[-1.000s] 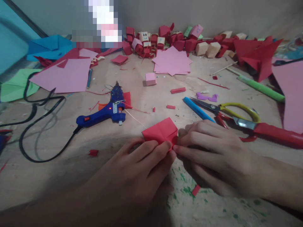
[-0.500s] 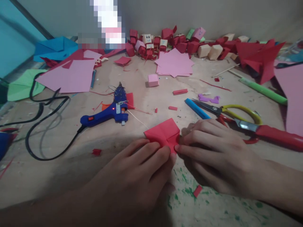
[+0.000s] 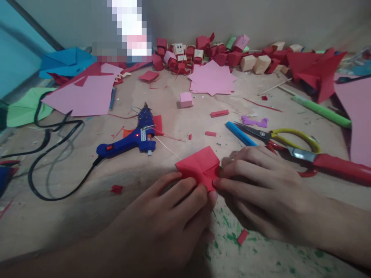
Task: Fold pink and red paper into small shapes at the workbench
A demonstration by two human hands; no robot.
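I had a small folded piece of red paper (image 3: pixel 197 162) between my two hands, low on the tabletop (image 3: pixel 58 216) and close to me. My left hand (image 3: pixel 174 210) lay over its near edge, fingers bent and drawn together, the tips pressing on the paper with the thumb beside them. My right hand (image 3: pixel 269 189) was mostly closed, its fingers curled and its fingertips gripping the paper's right edge; I could not tell where that thumb was.

Beyond my left hand lay the blue glue gun (image 3: pixel 124 146), its small red light lit and its nozzle pointing away from me. A blue roll (image 3: pixel 240 133) and the scissors (image 3: pixel 262 134) lay just past my right hand, with a red-handled tool (image 3: pixel 342 166) overlapping them. Farther off, a pink paper box (image 3: pixel 186 99) sat near the stacked pink sheets (image 3: pixel 213 79).
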